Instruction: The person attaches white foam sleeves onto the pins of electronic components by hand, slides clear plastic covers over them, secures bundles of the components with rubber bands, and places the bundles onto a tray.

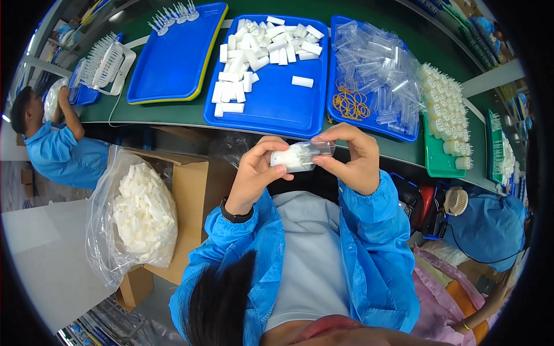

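Head view: the left hand [245,181] gripped a white piece [295,157] between thumb and fingers; the right hand [362,164] pinched a clear plastic sleeve [324,148] at its right end. Both items were held near the table's [156,113] front edge, before a blue tray [288,106] of white cylinders [254,46]. Rubber bands [351,105] lay farther right.

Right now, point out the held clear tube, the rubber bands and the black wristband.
Clear tube [323,149]: head view, its right-hand end.
Rubber bands [350,104]: head view, middle of the pile.
Black wristband [235,215]: head view, the strap.
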Demonstrator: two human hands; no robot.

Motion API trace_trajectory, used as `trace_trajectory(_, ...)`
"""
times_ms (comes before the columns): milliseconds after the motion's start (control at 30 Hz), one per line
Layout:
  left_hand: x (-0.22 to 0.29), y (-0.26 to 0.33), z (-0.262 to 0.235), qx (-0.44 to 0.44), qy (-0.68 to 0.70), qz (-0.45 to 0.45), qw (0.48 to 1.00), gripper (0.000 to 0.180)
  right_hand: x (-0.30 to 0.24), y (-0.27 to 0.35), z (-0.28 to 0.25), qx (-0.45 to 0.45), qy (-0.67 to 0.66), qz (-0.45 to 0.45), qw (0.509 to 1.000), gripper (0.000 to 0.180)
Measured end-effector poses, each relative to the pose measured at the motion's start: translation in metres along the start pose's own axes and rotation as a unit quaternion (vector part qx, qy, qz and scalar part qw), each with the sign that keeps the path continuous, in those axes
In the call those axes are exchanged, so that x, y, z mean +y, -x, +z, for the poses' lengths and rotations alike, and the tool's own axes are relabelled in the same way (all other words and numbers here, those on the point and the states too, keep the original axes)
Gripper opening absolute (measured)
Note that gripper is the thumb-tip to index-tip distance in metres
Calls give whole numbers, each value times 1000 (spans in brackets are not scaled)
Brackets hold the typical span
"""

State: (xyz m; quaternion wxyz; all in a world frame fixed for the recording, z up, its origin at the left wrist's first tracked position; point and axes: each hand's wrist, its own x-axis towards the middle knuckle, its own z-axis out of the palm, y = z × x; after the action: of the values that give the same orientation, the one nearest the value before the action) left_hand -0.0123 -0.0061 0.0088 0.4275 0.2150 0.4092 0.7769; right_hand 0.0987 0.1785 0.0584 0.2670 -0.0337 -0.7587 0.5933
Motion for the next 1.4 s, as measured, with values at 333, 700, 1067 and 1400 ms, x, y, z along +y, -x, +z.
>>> trace_trajectory(333, -8, -3, 1, -12, -88, 37, 995, 32, -12, -1, 10, -25, 69, -51, 996, 32)
trace_trajectory(700, -15, -1, -1, -15, -35, 44, 998, 31, -4, 12, -4, -34, 31, 24, 999, 31)
trace_trajectory(1067, -17, 0, 3, -6, -84, 72, 994, 27, 6, 19, -4, -33, 19, 20, 999, 31)
trace_trajectory(1400, -12, 1, 14, 7, -128, 62, 990, 8, 28, 30, 3, -7, -148, 2, 989, 32)
